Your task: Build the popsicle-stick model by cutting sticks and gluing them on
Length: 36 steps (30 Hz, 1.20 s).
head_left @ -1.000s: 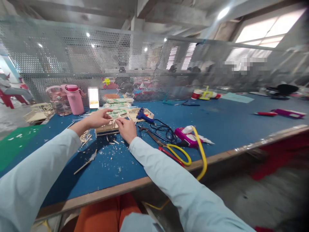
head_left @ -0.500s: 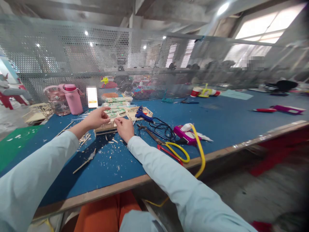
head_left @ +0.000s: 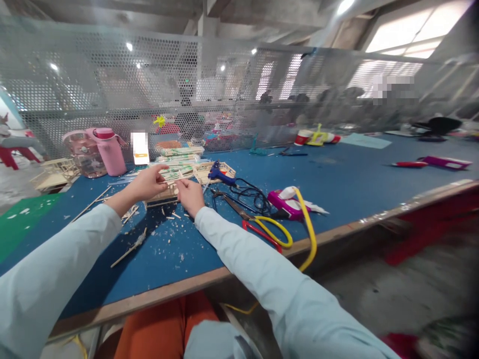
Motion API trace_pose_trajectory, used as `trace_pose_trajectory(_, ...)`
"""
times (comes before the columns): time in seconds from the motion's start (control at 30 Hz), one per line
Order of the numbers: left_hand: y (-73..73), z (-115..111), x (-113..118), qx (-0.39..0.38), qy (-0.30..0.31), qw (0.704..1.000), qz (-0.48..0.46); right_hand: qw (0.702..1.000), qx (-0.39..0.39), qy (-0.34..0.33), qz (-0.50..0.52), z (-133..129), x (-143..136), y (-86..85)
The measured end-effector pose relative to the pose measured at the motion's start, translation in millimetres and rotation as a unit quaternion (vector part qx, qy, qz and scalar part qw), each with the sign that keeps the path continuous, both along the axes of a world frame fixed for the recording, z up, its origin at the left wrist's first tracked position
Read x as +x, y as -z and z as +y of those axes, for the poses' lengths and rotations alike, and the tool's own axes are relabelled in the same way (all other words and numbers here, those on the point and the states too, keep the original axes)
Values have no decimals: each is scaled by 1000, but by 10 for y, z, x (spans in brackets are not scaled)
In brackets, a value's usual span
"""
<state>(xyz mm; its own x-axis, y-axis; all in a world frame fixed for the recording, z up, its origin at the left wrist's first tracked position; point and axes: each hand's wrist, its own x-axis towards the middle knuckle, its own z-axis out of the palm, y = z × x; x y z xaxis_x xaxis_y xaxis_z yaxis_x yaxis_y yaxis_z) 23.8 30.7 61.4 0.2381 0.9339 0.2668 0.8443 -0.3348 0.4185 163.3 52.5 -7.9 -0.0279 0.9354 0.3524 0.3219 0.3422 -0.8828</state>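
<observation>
Head view, stick model: a small, low frame of pale thin wooden sticks (head_left: 162, 198), on the blue worktop (head_left: 157, 264) between the two hands; its long near side shows straight rails with little uprights, and the fingers hide part of the top.
Left hand (head_left: 147, 183): over the model's left end, fingers curved and somewhat apart; I cannot tell whether they hold a stick.
Right hand (head_left: 191, 196): at the model's right end, thumb and finger narrowed together; what lies between them is too small to tell.
Shallow stick tray (head_left: 203, 174): behind the right hand, pale and low-walled, with a blue glue gun (head_left: 225, 178) overlapping its right side.
Pink bottle (head_left: 111, 155): upright, lid on, contents hidden.
See-through bottle (head_left: 90, 162): just beside the pink one; I cannot make out any contents.
Plastic packs (head_left: 183, 150): stacked behind the model, with pale sticks inside.
Loose sticks (head_left: 129, 215): scattered near the left forearm.
</observation>
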Motion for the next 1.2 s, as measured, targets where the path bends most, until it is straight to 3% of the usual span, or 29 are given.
trace_pose_trajectory(0.13, -7, 13, 11, -6, -11, 999, 36, 995, -57, -36, 71, 29, -14, 15)
trace_pose_trajectory(0.37, -20, 47, 15, -25, -6, 997, 77, 983, -76, -94, 137, 24, -7, 27)
trace_pose_trajectory(0.67, -15, 121, 8, -6, 0, 996, 91, 992, -46, -68, 98, 137, -19, 149)
trace_pose_trajectory(0.9, -24, 93, 37, -19, -14, 995, 96, 997, -26, -65, 42, 128, 14, 114)
trace_pose_trajectory(1.0, -33, 94, 6, -45, -1, 997, 60, 998, -4, -59, 16, 120, 36, 98)
trace_pose_trajectory(1.2, -80, 106, -130, -78, -17, 987, -142, 998, 22, -52, -13, 132, 58, 100)
